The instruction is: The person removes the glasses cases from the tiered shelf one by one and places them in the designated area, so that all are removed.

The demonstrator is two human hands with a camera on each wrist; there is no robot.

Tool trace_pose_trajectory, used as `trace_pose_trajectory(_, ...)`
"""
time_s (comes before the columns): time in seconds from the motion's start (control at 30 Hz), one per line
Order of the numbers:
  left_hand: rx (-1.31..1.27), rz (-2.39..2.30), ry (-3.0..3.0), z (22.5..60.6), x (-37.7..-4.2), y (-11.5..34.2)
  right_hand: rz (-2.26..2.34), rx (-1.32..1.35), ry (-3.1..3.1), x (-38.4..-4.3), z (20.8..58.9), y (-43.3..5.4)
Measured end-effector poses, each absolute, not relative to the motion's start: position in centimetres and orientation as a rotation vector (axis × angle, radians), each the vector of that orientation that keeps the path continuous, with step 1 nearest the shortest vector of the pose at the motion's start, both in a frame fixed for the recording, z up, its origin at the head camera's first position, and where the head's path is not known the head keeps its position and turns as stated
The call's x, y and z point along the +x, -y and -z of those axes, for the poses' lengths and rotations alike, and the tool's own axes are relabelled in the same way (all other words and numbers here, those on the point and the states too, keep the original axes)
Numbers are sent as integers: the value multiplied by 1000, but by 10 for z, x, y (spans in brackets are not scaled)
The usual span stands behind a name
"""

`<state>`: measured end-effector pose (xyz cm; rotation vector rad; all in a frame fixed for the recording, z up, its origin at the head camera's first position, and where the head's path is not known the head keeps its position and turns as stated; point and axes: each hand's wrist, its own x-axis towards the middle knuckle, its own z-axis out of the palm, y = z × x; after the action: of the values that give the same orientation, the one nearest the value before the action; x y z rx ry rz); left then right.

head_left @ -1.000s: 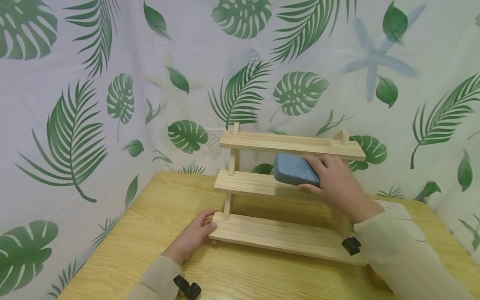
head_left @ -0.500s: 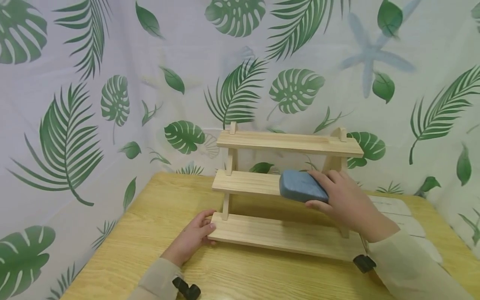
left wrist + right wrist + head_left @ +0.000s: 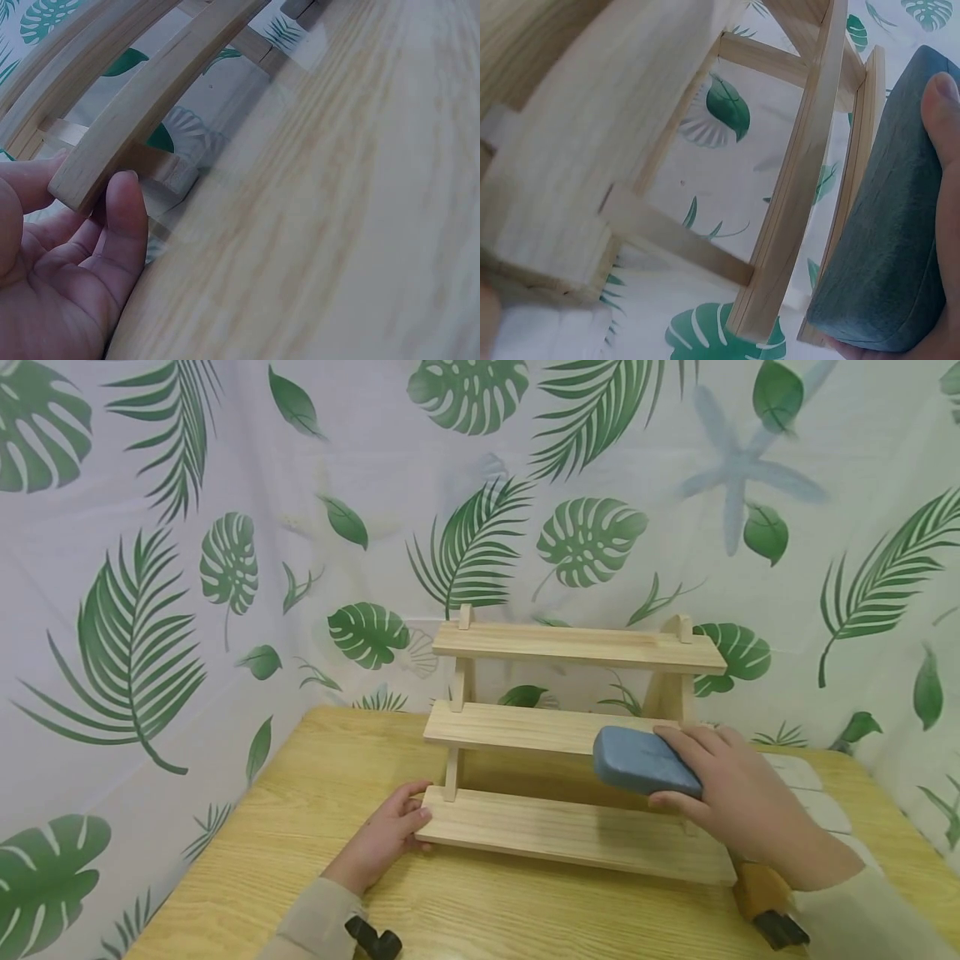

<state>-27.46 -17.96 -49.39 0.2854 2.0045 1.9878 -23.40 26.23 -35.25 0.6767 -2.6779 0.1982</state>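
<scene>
A three-tier wooden display shelf (image 3: 577, 731) stands on the table. My left hand (image 3: 390, 827) pinches the left end of its bottom board; in the left wrist view, thumb and fingers (image 3: 126, 214) lie on either side of the board end (image 3: 82, 176). My right hand (image 3: 738, 793) grips a blue rounded case (image 3: 637, 760) with a leather-like surface. The case is in front of the right part of the shelf, covering part of the middle board. In the right wrist view the case (image 3: 889, 217) shows a seam along its edge, apart from the boards.
White flat pads (image 3: 825, 810) lie in a row right of the shelf, partly behind my right arm. A brown object (image 3: 756, 887) sits by the shelf's lower right corner, partly hidden by the sleeve. Leaf-patterned cloth (image 3: 360, 485) hangs behind and at the sides.
My right hand has moved right and down with the case, away from the top board. The brown object shows more now. The left hand keeps its hold on the bottom board.
</scene>
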Motion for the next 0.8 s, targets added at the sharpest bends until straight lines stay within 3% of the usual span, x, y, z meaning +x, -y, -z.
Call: trace_pose_trajectory(0.8, 288, -1983, -1990, 496, -274, 181, -249, 691, 2791, -190, 385, -310)
